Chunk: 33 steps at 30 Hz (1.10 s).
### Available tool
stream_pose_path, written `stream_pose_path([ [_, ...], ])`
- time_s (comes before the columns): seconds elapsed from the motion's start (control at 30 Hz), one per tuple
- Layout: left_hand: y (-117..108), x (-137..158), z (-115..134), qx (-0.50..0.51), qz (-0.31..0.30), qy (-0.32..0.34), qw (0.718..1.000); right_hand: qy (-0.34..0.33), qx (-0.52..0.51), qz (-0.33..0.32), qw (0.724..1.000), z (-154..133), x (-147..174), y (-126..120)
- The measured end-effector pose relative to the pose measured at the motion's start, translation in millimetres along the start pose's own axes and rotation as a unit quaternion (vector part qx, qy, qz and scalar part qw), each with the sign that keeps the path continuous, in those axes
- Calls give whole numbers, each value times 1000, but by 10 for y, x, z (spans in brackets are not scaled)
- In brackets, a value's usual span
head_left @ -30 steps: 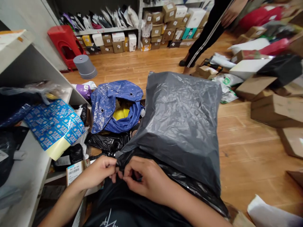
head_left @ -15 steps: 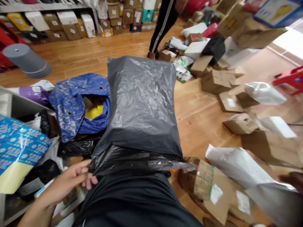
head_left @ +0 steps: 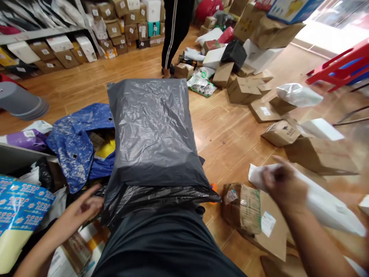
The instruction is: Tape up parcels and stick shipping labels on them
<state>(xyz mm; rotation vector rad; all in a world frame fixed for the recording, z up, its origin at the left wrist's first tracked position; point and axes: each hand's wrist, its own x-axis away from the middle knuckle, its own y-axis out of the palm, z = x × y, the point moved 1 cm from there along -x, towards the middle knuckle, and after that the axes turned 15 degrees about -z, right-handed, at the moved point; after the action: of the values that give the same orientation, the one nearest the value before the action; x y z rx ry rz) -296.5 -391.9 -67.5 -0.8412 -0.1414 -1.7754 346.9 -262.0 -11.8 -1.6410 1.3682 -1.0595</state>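
A large grey plastic mailing bag (head_left: 152,130), bulging and crinkled, lies before my lap in dark trousers (head_left: 161,246). Its black flap (head_left: 161,196) hangs loose along the near edge. Beside the bag's near left corner is my left hand (head_left: 86,206), index finger stretched out and nothing held. My right hand (head_left: 284,186) is raised off to the right, away from the bag, over a white package (head_left: 325,204). Motion smears its fingers, so their grip is unclear.
A blue sack (head_left: 72,142) with yellow inside sits left of the bag. Taped cartons (head_left: 242,207) and loose parcels cover the floor at right. Another person's leg (head_left: 173,34) stands ahead. A grey bin (head_left: 23,102) and parcel shelves (head_left: 43,34) are at left.
My right hand has come into view at the right. My left hand has moved slightly left, off the bag's corner. The whole view has turned to the right.
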Motion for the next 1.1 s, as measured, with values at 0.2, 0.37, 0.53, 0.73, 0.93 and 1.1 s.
stream_pose_path([
  [0.2, -136, -217, 518, -579, 261, 350, 688, -314, 67, -90, 943, -338, -478, 731],
  [0.37, 12, -403, 979, -691, 74, 431, 575, -490, 179, -47, 852, -603, -608, 723],
  [0.53, 58, -673, 1221, -717, 45, 458, 523, -537, 293, 7, 791, -777, -746, 792],
  [0.73, 70, -759, 1221, -643, 29, 511, 569, -548, 277, -26, 789, -1010, -883, 877],
  [0.93, 4, -679, 1331, -559, 31, 557, 613, -558, 176, -41, 810, -1062, -927, 825],
  [1.1, -70, -573, 1349, -445, 52, 560, 697, -574, 107, -10, 811, -1135, -851, 544],
])
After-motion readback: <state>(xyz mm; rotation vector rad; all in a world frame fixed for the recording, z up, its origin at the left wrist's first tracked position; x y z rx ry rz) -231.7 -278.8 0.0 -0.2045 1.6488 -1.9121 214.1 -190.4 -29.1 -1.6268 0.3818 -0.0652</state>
